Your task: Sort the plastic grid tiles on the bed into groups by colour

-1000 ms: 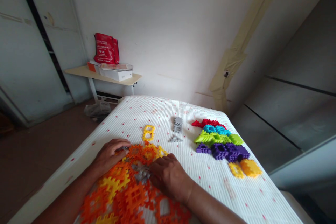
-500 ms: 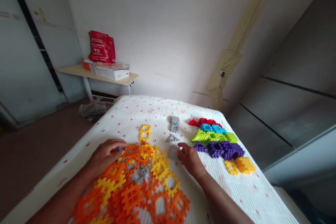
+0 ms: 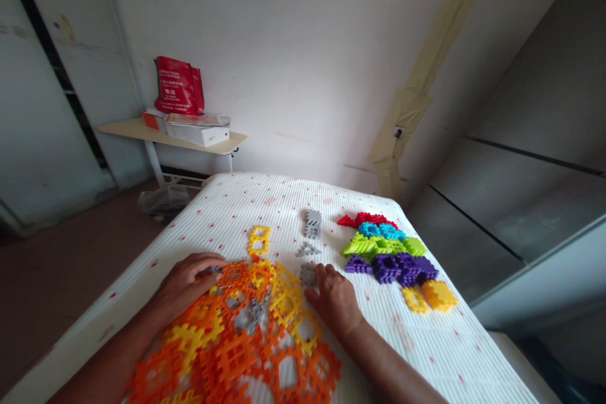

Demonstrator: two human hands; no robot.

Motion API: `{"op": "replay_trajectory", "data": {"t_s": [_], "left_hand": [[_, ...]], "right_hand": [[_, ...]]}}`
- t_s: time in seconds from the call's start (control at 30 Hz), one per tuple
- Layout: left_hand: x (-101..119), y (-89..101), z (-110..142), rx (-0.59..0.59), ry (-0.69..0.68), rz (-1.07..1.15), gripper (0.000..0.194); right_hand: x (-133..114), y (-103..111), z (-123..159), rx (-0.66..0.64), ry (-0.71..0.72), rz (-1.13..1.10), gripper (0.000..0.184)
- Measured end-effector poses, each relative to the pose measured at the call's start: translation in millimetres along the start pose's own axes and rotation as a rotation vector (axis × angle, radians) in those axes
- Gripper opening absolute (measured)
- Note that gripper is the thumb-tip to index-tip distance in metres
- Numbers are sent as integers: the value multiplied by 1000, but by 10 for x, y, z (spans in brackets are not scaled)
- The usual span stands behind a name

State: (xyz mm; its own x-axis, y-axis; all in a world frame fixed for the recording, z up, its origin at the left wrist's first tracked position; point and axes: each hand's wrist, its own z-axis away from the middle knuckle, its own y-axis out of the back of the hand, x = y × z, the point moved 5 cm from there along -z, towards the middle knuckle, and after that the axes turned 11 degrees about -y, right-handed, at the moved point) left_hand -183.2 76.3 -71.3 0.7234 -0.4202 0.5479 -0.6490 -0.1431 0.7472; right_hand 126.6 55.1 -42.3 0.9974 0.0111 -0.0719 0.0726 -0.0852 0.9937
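Note:
A pile of orange, yellow and grey plastic interlocking building tiles point(image 3: 237, 353) lies in front of me. My left hand point(image 3: 192, 278) rests at its upper left edge, with fingers and thumb bent around a small grey tile point(image 3: 208, 272), partly hidden. Right of the pile, my right hand point(image 3: 336, 300) has its fingertips and thumb at the right edge of a square grey tile point(image 3: 308, 275) on the cloth. Just beyond lie a grey triangular tile point(image 3: 308, 250) and a short row of grey tiles point(image 3: 313, 225).
Sorted tile groups sit at the right: red point(image 3: 369, 221), blue point(image 3: 381, 231), green point(image 3: 383, 245), purple point(image 3: 402, 268) and yellow-orange point(image 3: 439, 295). A yellow frame tile point(image 3: 259, 240) lies beyond the pile. Behind stands a side table point(image 3: 127, 128) with a red bag point(image 3: 177, 87).
My right hand has shifted slightly left and toward me, its thumb now at the square grey tile, which shows more clearly. My left hand stays about where it was.

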Motion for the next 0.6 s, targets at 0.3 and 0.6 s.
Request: {"op": "replay_trajectory", "data": {"t_s": [0.3, 0.6], "left_hand": [[58, 28, -7, -8, 18, 11, 34], [70, 27, -9, 0, 10, 18, 34]], "right_hand": [[29, -71, -75, -2, 36, 14, 19], [70, 215, -104, 89, 23, -74, 15]]}}
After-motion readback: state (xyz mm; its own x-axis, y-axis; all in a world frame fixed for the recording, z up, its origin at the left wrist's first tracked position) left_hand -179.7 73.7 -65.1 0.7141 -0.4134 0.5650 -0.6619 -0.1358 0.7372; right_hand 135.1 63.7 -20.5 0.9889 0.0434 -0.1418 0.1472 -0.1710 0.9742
